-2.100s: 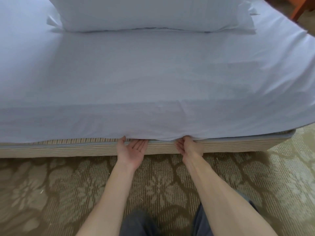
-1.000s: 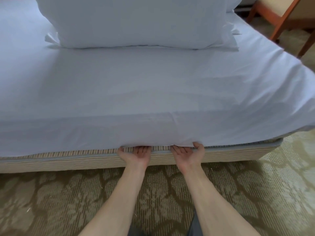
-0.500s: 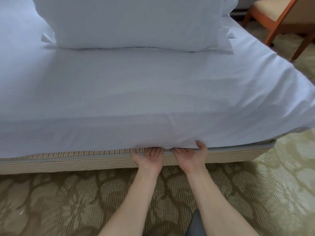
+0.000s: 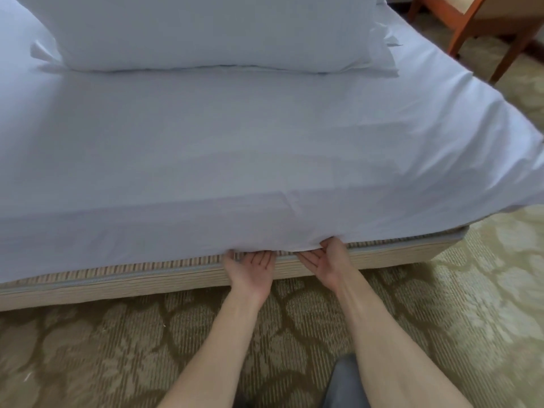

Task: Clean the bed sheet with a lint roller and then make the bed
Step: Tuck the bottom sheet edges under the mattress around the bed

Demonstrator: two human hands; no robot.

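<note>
Nearest to me, below the bed base (image 4: 123,282), is patterned carpet (image 4: 88,348), with a dark trouser leg (image 4: 343,384) showing at the bottom between my forearms. Both forearms reach forward across the carpet to the near side of the bed base.

My left hand (image 4: 250,267) is palm up and open against the bed base, its fingertips passing under the hanging hem of the bed sheet (image 4: 235,148); the fingertips are hidden by cloth. My right hand (image 4: 326,260) lies just beside it, also palm up, fingers extended, with the thumb raised against the outside of the sheet hem. Whether that thumb pinches the cloth I cannot tell. The two hands are near each other but apart.

The bed sheet covers the mattress above the bed base. Its near hem runs left to right along the bed base edge, which is the long axis of what I see; the sheet hangs down over the mattress side. Left of my hands the hem sits just above the striped band of the bed base. Right of my hands, toward the bed corner, the sheet hangs loose and stands out past the bed base. A shallow crease runs above my hands.

Beyond, at the far side of the bed, a white pillow (image 4: 200,30) rests on the sheet, its long axis left to right. Past the bed's right corner stands a wooden chair (image 4: 468,22).
</note>
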